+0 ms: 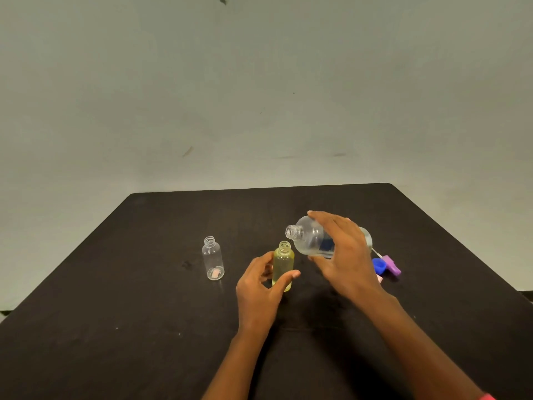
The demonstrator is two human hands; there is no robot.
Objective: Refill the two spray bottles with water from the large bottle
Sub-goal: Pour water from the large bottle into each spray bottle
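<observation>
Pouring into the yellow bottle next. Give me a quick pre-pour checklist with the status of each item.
1. yellow spray bottle uncapped and upright: ok.
2. left hand holds it steady: ok.
3. large bottle uncapped, tilted, gripped by right hand: ok.
4. Its mouth is directly over the yellow opening: cannot tell; it is close, but depth is unclear from one view.
5. clear spray bottle stands apart from the pour: ok.

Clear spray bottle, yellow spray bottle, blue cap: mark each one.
clear spray bottle [213, 259], head view, mid body
yellow spray bottle [284, 260], head view, upper body
blue cap [379, 266], head view, side wall
</observation>
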